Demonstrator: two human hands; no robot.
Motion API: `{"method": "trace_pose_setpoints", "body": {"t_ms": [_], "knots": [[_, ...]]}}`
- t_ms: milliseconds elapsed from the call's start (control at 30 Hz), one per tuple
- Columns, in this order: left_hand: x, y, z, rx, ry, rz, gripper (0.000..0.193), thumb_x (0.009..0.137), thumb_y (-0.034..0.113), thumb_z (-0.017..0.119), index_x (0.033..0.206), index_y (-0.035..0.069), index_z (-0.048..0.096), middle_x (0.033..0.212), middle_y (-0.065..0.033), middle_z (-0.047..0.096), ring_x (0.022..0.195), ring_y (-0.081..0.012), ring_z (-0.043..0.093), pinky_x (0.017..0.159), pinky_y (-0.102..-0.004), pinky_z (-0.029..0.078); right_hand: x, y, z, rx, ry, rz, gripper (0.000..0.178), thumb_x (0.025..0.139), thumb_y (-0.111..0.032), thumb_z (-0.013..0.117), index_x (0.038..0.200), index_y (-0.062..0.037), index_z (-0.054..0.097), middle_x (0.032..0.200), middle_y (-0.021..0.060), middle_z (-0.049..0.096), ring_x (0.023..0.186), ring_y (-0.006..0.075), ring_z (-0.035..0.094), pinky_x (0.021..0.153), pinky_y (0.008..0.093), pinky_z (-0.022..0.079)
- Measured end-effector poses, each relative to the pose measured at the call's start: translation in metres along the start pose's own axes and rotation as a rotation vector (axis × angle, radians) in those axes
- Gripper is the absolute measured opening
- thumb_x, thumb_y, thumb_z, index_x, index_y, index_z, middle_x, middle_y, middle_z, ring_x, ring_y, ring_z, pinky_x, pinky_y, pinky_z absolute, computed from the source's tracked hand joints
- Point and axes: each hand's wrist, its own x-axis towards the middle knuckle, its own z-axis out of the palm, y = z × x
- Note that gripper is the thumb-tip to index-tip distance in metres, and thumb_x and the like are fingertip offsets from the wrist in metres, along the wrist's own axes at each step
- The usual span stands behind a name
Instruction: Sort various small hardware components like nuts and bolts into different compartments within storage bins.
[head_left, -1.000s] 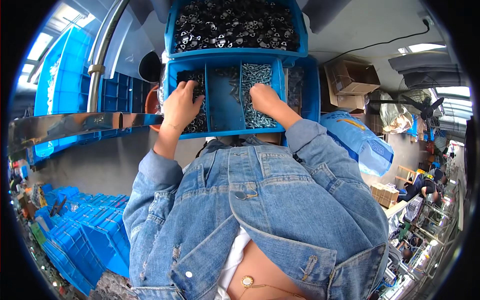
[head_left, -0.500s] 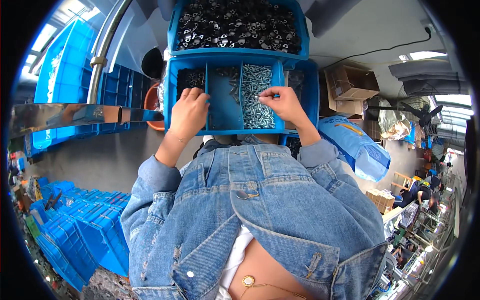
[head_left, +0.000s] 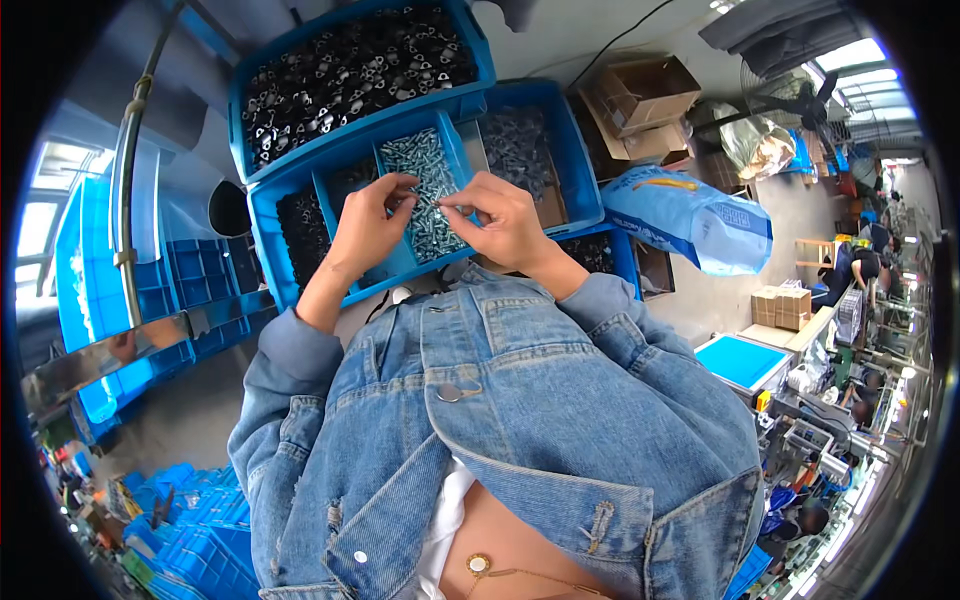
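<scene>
My left hand point(head_left: 372, 228) is over the middle of a divided blue tray point(head_left: 262, 215), thumb and fingers closed in a pinch. What it holds, if anything, is too small to make out. Close by on the right, my right hand point(head_left: 497, 222) pinches what looks like a small silvery screw at its fingertips. Beneath both hands, the tray's right compartment is filled with silver screws point(head_left: 425, 165). Small black parts point(head_left: 302, 232) lie in its left compartment. The middle compartment, partly hidden by my left hand, has a few dark pieces.
Beyond the tray stands a blue bin point(head_left: 240, 120) heaped with black metal clips point(head_left: 360, 75). To the right are a blue bin of grey parts point(head_left: 515, 150), cardboard boxes point(head_left: 640, 95) and a blue-white sack point(head_left: 690, 220). A metal rail point(head_left: 150, 335) crosses at left.
My left hand has left the black parts and come right, near my right hand. The right hand has lifted off the screws. The whole view has turned, shifting the trays leftward.
</scene>
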Motion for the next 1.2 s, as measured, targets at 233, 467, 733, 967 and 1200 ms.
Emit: {"method": "trace_pose_setpoints", "body": {"t_ms": [233,467,733,967,1200], "knots": [[-0.013,0.025,-0.002,-0.712,-0.224,-0.018,0.039,0.084,0.000,0.055,0.123,-0.002,0.053,0.103,-0.0107,0.065,0.094,-0.0154,0.061,0.084,-0.0273,0.049,-0.013,0.008,0.003,0.323,-0.030,0.316,0.009,0.076,-0.005,0.068,0.085,-0.0040,0.069,0.073,0.0022,0.060,0.060,0.0066,0.055,0.050,0.0218,0.040],[-0.017,0.017,0.005,-0.735,-0.177,-0.166,0.031,0.085,0.003,0.060,0.114,-0.005,0.056,0.100,-0.0105,0.065,0.092,-0.0156,0.061,0.081,-0.0275,0.050,-0.017,0.028,0.026,0.465,-0.033,0.408,0.011,0.075,-0.012,0.069,0.083,-0.0048,0.067,0.073,0.0054,0.060,0.063,0.0142,0.059,0.055,0.0275,0.045],[-0.024,0.013,0.009,-0.832,-0.238,-0.316,0.031,0.088,0.003,0.058,0.118,-0.003,0.052,0.094,-0.0083,0.063,0.085,-0.0128,0.062,0.078,-0.0265,0.052,-0.023,0.025,0.028,0.063,-0.094,0.108,0.009,0.072,-0.017,0.067,0.076,-0.0106,0.062,0.076,0.0025,0.057,0.065,0.0211,0.060,0.054,0.0330,0.048],[-0.021,0.004,0.010,-1.166,-0.345,-0.560,0.048,0.083,-0.003,0.061,0.126,-0.004,0.039,0.087,-0.0080,0.062,0.081,-0.0151,0.062,0.073,-0.0243,0.051,-0.021,0.025,0.014,-0.175,-0.007,-0.287,0.009,0.072,-0.015,0.068,0.078,-0.0116,0.062,0.073,0.0014,0.053,0.056,0.0182,0.055,0.048,0.0299,0.043],[-0.026,0.016,0.008,-1.031,-0.357,-0.535,0.042,0.084,0.001,0.063,0.122,-0.004,0.046,0.087,-0.0069,0.062,0.079,-0.0123,0.060,0.071,-0.0217,0.050,-0.013,0.043,-0.020,-0.234,0.214,-0.331,0.012,0.070,-0.012,0.070,0.079,-0.0144,0.063,0.072,0.0008,0.056,0.056,0.0183,0.056,0.049,0.0282,0.044]]}}
